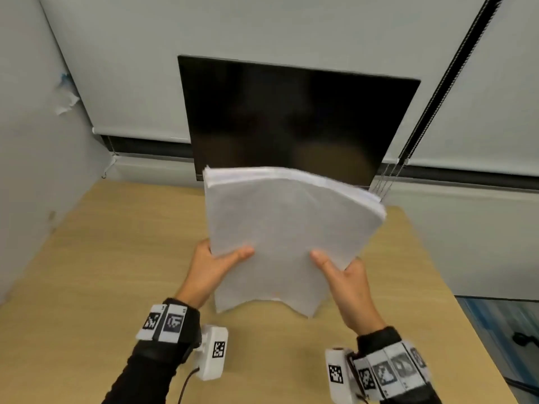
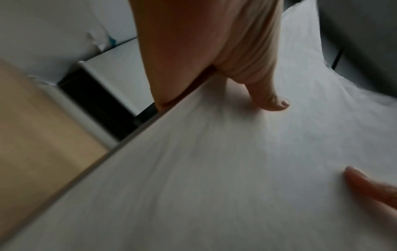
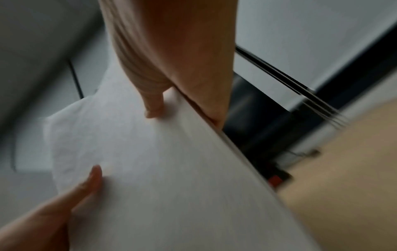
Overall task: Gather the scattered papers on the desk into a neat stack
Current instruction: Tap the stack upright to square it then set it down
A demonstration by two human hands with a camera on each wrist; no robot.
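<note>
A thick stack of white papers (image 1: 288, 228) stands tilted above the wooden desk (image 1: 102, 258), its top edge bowed and its lower edge uneven. My left hand (image 1: 217, 265) grips the stack's left side, thumb on the near face and fingers hidden behind. My right hand (image 1: 344, 275) grips the right side the same way. In the left wrist view the stack (image 2: 214, 169) fills the frame, with my left hand (image 2: 214, 76) pinching its edge. In the right wrist view the stack (image 3: 161, 169) is pinched by my right hand (image 3: 178, 95).
A dark monitor (image 1: 294, 118) stands at the back of the desk just behind the papers. Grey roller blinds (image 1: 262, 24) and hanging blind cords (image 1: 390, 173) lie beyond it. A grey partition wall (image 1: 29, 170) borders the left; the desk's right edge (image 1: 455, 301) drops to the floor.
</note>
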